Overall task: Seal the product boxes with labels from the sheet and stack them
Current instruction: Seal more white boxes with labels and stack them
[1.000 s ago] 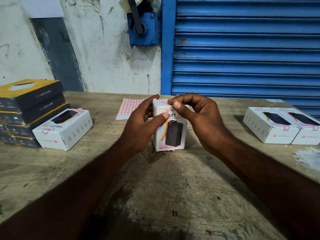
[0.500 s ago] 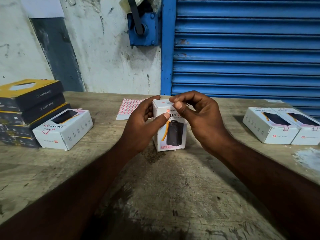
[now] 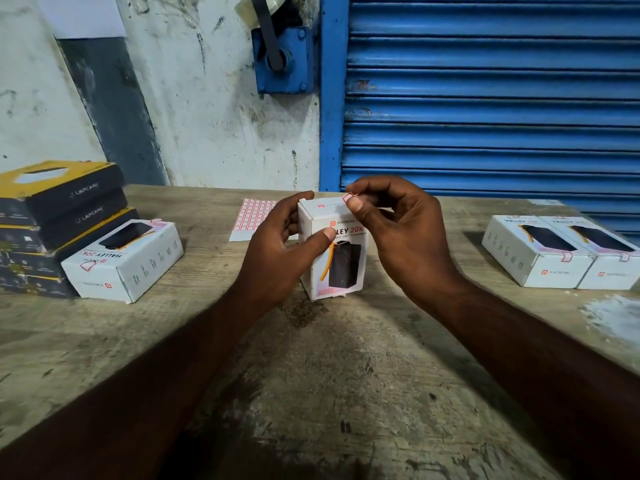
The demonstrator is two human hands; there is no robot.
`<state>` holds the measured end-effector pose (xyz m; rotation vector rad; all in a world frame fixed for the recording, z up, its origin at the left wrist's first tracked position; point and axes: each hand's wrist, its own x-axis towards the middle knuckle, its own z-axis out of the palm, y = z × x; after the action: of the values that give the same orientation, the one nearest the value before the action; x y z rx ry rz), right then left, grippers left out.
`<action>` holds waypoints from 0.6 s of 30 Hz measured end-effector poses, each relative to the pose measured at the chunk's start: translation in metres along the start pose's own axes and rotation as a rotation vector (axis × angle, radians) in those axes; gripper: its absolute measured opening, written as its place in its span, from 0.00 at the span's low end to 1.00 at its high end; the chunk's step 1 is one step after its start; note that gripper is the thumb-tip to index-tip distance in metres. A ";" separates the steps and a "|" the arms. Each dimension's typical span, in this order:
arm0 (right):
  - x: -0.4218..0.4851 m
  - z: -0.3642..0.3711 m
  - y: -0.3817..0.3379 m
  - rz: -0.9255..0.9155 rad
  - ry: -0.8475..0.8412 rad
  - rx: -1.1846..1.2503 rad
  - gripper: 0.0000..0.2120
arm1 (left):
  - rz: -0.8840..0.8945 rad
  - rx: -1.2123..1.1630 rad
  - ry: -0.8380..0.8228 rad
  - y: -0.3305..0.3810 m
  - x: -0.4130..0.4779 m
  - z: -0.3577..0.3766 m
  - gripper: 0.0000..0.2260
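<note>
My right grip has lifted slightly, pinching a label at the top edge of the upright box my left grip holds mid-bench, so I judge sealing unfinished

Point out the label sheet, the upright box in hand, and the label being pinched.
label sheet (image 3: 252, 218), head view: its red grid.
upright box (image 3: 341, 271), head view: front face, printed power bank.
label (image 3: 347, 197), head view: its red-edged tip.
</note>
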<state>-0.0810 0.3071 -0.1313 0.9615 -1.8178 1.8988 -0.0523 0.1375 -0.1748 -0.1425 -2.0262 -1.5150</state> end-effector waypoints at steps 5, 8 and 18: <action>0.000 0.000 0.000 0.003 -0.051 -0.061 0.16 | 0.003 0.008 0.003 0.000 0.000 -0.001 0.31; -0.002 0.001 0.001 -0.004 -0.040 -0.075 0.11 | 0.005 0.014 0.011 0.000 0.000 -0.001 0.31; -0.002 -0.001 0.006 -0.037 -0.004 -0.142 0.07 | 0.013 0.020 0.026 0.001 0.001 -0.002 0.31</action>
<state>-0.0836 0.3080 -0.1372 0.9445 -1.8948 1.7217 -0.0525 0.1357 -0.1733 -0.1269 -2.0150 -1.4810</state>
